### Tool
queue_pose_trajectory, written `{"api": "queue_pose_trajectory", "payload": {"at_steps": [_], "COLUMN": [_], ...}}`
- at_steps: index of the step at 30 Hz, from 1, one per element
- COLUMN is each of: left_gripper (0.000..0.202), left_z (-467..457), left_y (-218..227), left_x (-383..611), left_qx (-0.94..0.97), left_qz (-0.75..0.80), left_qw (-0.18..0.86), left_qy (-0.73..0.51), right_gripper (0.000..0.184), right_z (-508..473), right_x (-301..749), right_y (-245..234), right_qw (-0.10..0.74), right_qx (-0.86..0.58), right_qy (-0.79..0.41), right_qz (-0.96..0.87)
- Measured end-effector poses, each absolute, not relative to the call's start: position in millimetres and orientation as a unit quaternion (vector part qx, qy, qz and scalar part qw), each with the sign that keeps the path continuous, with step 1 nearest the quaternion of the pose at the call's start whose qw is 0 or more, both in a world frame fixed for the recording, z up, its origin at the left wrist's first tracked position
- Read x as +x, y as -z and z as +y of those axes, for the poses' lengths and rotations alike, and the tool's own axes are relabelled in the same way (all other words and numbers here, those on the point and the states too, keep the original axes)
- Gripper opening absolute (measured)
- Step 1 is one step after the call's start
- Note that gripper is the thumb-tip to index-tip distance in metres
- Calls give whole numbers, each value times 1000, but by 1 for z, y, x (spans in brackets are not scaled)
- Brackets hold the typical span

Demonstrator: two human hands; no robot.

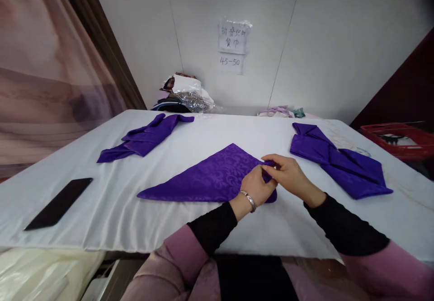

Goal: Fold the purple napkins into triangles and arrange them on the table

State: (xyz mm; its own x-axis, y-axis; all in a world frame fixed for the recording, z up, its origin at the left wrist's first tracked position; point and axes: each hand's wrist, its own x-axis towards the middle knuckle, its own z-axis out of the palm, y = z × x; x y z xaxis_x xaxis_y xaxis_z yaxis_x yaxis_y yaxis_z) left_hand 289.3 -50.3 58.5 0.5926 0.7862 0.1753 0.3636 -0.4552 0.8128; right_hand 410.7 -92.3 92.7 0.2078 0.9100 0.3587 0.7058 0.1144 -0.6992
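A purple patterned cloth napkin (203, 179) lies folded in a triangle on the white-covered table, its peak pointing away from me and one long corner to the left. My left hand (256, 185), with a silver bracelet at the wrist, pinches the napkin near its right end. Meeting it there is my right hand (285, 172), whose thumb and forefinger are closed on the same right part of the fabric. The fingers of both hands nearly touch and partly cover the cloth between them.
More folded purple napkins lie at the left (145, 136) and right (339, 156). A dark flat rectangular object (59, 204) rests front left. Behind the table's far edge sits a pile of cloths and plastic (186, 95). A red basket (396, 140) stands beyond the right edge.
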Motion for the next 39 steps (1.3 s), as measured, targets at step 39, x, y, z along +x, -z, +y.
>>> {"api": "queue_pose_trajectory", "payload": {"at_steps": [39], "left_gripper": [32], "left_z": [0], "left_y": [-77], "left_x": [84], "left_qx": [567], "left_qz": [496], "left_qw": [506], "left_qy": [-421], "right_gripper": [58], "right_z": [130], "right_x": [426], "right_y": [-12], "right_qw": [242], "right_qx": [-598], "right_qy": [-304], "right_qz": [-701]}}
